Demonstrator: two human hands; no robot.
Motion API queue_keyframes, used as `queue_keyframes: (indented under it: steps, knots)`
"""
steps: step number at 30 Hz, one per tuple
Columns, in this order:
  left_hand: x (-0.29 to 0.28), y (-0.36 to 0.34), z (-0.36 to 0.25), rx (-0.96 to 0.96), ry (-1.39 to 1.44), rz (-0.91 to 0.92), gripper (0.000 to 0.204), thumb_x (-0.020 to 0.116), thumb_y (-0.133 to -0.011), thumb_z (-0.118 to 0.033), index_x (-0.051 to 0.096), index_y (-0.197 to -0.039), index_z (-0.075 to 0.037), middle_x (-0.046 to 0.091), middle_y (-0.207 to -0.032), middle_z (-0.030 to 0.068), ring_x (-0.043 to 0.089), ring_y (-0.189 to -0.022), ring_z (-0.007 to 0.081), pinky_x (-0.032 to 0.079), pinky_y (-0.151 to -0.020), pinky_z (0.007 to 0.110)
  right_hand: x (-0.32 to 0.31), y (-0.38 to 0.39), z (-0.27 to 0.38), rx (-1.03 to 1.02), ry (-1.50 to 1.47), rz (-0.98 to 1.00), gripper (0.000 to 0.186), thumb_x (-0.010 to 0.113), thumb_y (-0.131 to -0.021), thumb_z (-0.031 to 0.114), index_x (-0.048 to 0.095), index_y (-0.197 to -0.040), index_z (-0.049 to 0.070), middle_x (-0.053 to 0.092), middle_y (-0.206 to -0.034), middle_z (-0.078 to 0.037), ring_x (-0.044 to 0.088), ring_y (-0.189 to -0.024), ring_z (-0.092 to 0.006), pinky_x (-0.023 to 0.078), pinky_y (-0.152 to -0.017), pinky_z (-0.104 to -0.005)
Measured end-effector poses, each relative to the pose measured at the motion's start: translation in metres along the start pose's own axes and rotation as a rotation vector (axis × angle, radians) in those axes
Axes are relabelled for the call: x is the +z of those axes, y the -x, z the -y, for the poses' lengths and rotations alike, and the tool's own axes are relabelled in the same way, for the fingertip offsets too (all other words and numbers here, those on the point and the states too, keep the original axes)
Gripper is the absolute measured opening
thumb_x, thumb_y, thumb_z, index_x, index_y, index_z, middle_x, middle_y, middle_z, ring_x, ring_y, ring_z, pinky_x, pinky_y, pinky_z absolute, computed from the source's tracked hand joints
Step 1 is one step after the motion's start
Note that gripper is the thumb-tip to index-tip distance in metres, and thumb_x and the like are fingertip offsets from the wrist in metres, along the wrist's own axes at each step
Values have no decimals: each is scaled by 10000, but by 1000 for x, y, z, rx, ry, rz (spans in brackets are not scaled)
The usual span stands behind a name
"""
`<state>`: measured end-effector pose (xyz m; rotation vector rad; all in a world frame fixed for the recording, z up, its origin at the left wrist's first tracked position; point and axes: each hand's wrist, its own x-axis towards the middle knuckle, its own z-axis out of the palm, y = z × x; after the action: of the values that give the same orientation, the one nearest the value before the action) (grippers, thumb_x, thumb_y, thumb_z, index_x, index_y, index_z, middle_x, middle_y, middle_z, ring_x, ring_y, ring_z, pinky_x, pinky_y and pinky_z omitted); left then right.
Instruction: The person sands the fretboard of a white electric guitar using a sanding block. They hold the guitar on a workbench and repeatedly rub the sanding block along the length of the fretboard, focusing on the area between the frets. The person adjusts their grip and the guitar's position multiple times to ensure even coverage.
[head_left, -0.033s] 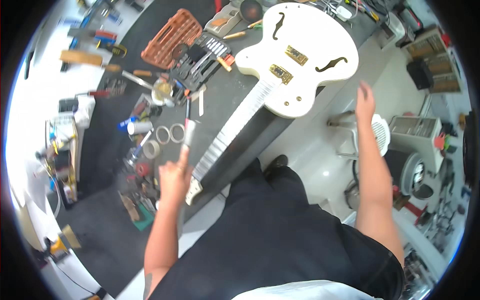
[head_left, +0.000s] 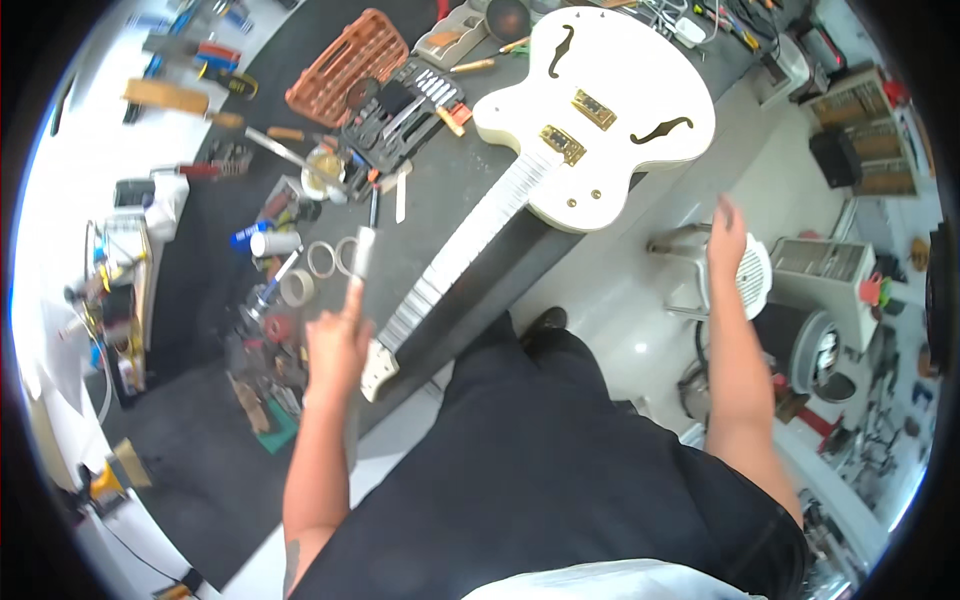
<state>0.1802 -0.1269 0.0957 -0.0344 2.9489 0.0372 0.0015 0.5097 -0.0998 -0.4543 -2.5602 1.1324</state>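
A white hollow-body electric guitar lies on the dark bench, with f-holes and gold pickups. Its neck slants toward me, the fretboard covered in pale strips between the frets. Left of the headstock, my left hand is raised with the index finger stretched out and the other fingers curled. A short pale strip extends from that fingertip; blur hides how it is held. My right hand hangs over the floor beside a white stool, fingers loosely extended, nothing visible in it.
Tape rolls lie left of the neck. Beyond them sit an orange tool case, a black socket set and a small round tub. A white plastic stool stands on the floor at right, near a drum-shaped machine.
My left hand has moved slightly left with the pale strip, away from the neck. My right hand has dropped a little. The whole view has shifted slightly.
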Motion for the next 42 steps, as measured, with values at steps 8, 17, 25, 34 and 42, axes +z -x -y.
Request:
queue_keyframes:
  steps: [8,17,25,34,42]
  knots:
    - [-1,-54,30,46,69,-1,867,772,-938,-225,352,-1691,-322,735,-885,172,713,-879,379,539,-851,556,-183,318,-114,401,553,914,360,655,-998,334,711,-1151,12,751,-1058,-249,720,-1010,-435,553,-888,-534]
    - [18,-147,8,197,108,181,827,725,-997,-295,294,-1701,-358,776,-969,202,749,-958,406,571,-912,565,-186,346,-78,860,251,690,469,680,-981,318,686,-1324,-3,767,-1158,-151,737,-1023,-267,583,-883,-434]
    - [86,-155,34,351,37,223,849,712,-1015,-304,240,-1718,-366,779,-933,164,731,-970,402,569,-932,532,-118,312,67,564,284,730,450,688,-995,282,678,-1371,36,760,-1261,-214,731,-1184,-326,544,-1041,-416]
    - [20,-162,0,477,216,-89,847,755,-947,-190,362,-1689,-301,741,-818,158,698,-846,382,550,-845,513,-94,315,48,550,319,626,390,693,-1009,250,703,-1302,-8,779,-1044,-128,733,-926,-185,568,-873,-342]
    - [24,-191,-93,638,268,-98,815,751,-936,-161,398,-1670,-209,721,-768,168,674,-751,397,546,-768,524,117,211,162,621,-488,941,367,666,-1047,263,701,-1333,37,775,-1147,-117,736,-953,-223,574,-881,-362]
